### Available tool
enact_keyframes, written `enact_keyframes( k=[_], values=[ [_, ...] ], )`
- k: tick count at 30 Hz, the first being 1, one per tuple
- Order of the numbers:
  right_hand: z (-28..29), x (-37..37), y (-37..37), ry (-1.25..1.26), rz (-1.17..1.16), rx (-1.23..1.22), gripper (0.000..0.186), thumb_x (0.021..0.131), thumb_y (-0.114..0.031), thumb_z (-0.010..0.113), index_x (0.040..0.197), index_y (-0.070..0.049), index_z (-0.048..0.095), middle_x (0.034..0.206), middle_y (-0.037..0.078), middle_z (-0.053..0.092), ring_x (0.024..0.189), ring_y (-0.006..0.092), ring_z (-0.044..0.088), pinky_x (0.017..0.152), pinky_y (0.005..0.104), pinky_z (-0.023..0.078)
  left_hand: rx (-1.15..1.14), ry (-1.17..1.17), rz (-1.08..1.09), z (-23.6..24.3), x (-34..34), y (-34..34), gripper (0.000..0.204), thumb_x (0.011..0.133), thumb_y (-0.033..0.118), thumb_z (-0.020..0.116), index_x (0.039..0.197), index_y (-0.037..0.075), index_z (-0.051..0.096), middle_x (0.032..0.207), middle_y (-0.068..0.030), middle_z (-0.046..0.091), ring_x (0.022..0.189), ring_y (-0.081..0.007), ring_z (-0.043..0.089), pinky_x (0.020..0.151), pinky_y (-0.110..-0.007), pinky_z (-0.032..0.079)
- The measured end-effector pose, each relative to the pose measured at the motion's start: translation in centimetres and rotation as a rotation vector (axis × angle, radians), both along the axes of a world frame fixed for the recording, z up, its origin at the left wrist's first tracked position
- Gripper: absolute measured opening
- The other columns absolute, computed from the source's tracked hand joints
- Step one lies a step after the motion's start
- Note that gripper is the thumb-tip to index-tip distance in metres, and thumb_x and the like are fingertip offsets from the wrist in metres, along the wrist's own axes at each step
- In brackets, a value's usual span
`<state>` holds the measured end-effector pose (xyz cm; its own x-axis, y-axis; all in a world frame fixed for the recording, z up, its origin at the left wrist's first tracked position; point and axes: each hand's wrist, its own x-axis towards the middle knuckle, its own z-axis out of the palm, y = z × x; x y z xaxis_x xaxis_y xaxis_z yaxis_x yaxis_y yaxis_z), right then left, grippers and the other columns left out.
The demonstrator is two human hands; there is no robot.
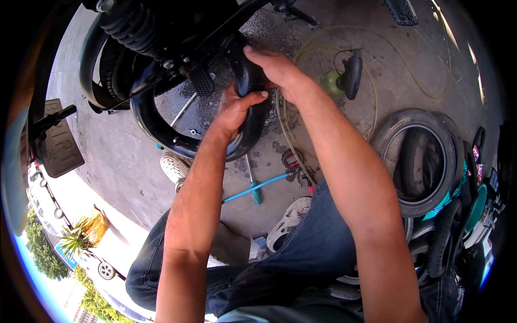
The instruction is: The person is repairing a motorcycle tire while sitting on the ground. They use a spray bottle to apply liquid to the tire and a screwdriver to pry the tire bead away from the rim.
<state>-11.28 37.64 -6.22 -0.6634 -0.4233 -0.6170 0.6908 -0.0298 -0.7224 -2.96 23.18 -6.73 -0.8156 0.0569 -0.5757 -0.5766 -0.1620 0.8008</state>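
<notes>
A shiny black inner tube (pixel 251 132) hangs in a loop under the motorcycle (pixel 177 32), its short metal valve showing at the lower left of the loop. Around the tube's right side my left hand (pixel 235 110) is closed, the thumb lying across the rubber. Just above and to the right, my right hand (pixel 273 69) grips the same stretch of tube; its fingers are partly hidden behind it. A black footrest (pixel 201 82) sits just left of my hands. Through the loop, a thin metal rod (pixel 183 109) shows on the ground.
Below the tube lie a teal-handled screwdriver (pixel 256 195) and a blue hose (pixel 237 196) with a gauge (pixel 291 158). A green spray bottle (pixel 330 83) and a coiled pale hose (pixel 371 107) rest on the right. Several tyres (pixel 385 141) are piled at far right.
</notes>
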Motion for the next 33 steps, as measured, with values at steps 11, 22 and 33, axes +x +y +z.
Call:
enact_keyframes(
  k=[11, 22, 33],
  values=[
    [0.2, 0.2, 2.0, 0.013, 0.098, -0.1, 0.044, 0.1, -0.035, 0.065, 0.138, -0.011, 0.06, 0.125, 0.005, 0.067, 0.116, 0.0184, 0.061, 0.097, 0.0387, 0.048, -0.035, 0.031, 0.002, 0.0, 0.1, 0.1, 0.047, 0.081, 0.011, 0.082, 0.122, 0.005, 0.06, 0.099, -0.0047, 0.069, 0.084, -0.0163, 0.068, 0.075, -0.031, 0.056],
    [0.5, -0.3, 1.7, -0.074, 0.004, -0.1, 0.047, 0.1, -0.04, 0.066, 0.136, -0.01, 0.061, 0.12, 0.005, 0.07, 0.111, 0.0188, 0.064, 0.094, 0.0386, 0.048, -0.044, 0.052, 0.01, -0.5, 0.0, 0.2, 0.046, 0.08, 0.012, 0.083, 0.121, 0.005, 0.061, 0.098, -0.0044, 0.069, 0.086, -0.0155, 0.067, 0.077, -0.031, 0.055],
    [0.0, 0.1, 1.1, 0.155, 0.097, 0.009, 0.057, 0.093, -0.047, 0.073, 0.134, -0.007, 0.063, 0.119, 0.007, 0.07, 0.111, 0.0192, 0.063, 0.091, 0.0371, 0.049, -0.042, 0.037, 0.022, -0.4, 0.2, 0.3, 0.044, 0.081, 0.01, 0.082, 0.119, 0.006, 0.061, 0.098, -0.0049, 0.07, 0.083, -0.0158, 0.068, 0.075, -0.031, 0.056]
  ],
)
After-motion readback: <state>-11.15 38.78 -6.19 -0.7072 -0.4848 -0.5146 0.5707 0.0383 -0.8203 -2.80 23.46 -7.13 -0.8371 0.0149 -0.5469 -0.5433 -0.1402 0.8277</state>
